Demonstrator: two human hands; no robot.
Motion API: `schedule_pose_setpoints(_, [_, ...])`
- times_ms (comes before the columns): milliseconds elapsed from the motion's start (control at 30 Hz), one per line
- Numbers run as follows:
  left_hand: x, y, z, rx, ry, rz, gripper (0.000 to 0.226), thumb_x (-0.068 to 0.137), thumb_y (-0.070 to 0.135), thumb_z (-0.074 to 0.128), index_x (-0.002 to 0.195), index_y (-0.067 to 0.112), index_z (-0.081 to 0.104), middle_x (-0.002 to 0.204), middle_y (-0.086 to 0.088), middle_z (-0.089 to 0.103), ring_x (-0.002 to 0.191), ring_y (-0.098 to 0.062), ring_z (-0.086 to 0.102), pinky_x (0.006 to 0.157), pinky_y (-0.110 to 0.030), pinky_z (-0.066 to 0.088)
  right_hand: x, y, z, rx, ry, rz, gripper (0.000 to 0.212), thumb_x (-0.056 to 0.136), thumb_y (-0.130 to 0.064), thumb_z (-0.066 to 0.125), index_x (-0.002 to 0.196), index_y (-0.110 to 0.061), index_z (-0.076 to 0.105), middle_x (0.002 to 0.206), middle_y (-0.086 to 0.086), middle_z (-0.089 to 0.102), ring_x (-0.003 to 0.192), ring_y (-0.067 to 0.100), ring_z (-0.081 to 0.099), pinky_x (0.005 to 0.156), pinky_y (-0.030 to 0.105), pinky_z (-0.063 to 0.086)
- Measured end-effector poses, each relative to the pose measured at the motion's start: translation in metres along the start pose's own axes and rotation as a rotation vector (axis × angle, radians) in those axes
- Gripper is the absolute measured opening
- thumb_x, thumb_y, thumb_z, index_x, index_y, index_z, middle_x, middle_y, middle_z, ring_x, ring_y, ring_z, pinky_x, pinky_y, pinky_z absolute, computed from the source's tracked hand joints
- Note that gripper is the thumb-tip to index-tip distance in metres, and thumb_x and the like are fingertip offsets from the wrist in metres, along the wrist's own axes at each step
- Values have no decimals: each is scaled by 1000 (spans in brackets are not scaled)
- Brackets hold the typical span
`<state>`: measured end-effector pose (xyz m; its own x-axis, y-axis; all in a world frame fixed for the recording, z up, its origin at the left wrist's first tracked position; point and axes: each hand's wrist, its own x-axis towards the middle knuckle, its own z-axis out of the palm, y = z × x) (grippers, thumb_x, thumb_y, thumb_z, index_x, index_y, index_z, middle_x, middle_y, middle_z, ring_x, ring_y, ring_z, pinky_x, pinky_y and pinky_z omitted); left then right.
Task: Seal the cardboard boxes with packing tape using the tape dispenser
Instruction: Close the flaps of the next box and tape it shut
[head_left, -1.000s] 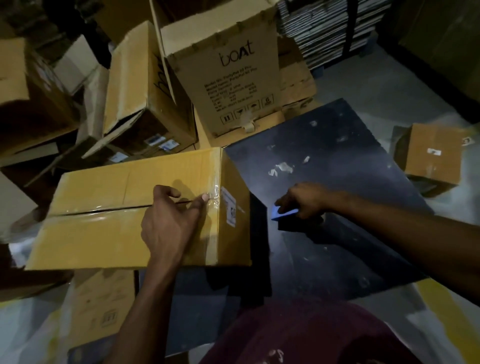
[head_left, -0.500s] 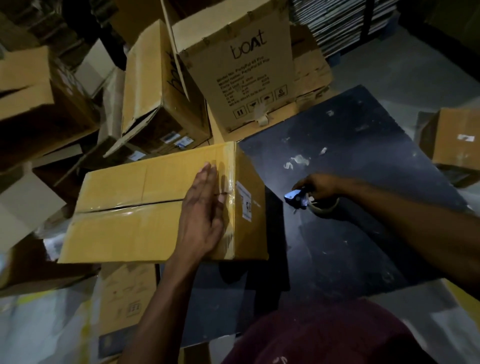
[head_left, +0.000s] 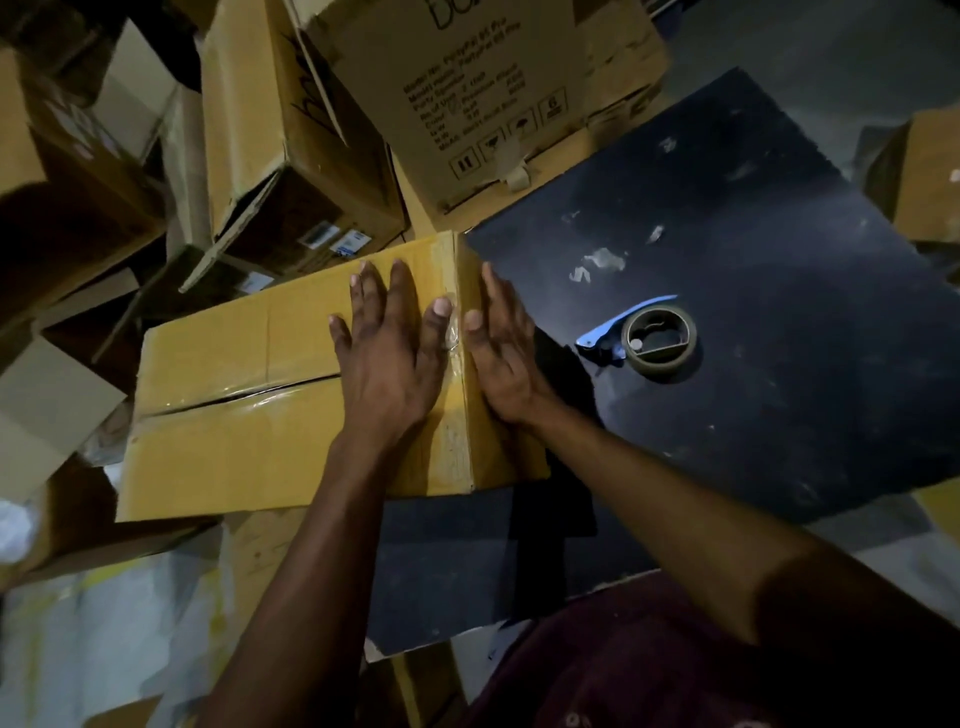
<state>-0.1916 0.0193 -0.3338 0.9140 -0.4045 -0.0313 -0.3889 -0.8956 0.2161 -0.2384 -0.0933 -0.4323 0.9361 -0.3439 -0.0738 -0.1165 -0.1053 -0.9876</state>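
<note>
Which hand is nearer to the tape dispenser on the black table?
Right. The right hand presses the box's side, facing the tape dispenser; the left hand lies flat on the box's top, farther away.

The cardboard box (head_left: 244, 415) sat on the left edge of the bench (head_left: 779, 415), its left part overhanging, with the left hand (head_left: 387, 358) flat on its top near the right edge and the right hand (head_left: 501, 353) flat against its right side face, thumbs close together at the taped corner. The tape dispenser (head_left: 652, 338) lay on the bench to the right of the box, apart from both hands. Behind and left of the box stood a heap of other boxes (head_left: 291, 156), with a printed box (head_left: 488, 93) directly behind, at the bench's far edge.
</note>
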Motion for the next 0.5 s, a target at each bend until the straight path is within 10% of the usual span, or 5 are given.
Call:
schedule_pose_setpoints(333, [2, 1, 1, 7, 19, -8, 77, 104, 68, 20, 167, 23, 16, 175, -10, 5, 162, -23, -2, 128, -57, -1, -4, 13, -23, 94, -155, 13, 118, 72, -98, 36, 163, -33, -3, 172, 1, 7, 158, 21, 9, 125, 46, 14])
schedule_pose_setpoints(500, [1, 2, 1, -18, 38, -5, 76, 105, 66, 21, 167, 23, 18, 175, -10, 8, 162, -23, 0, 128, -56, -1, -15, 38, -16, 108, -24, 178, 77, 94, -70, 41, 158, -27, 36, 161, 2, 39, 147, 20, 37, 121, 48, 32])
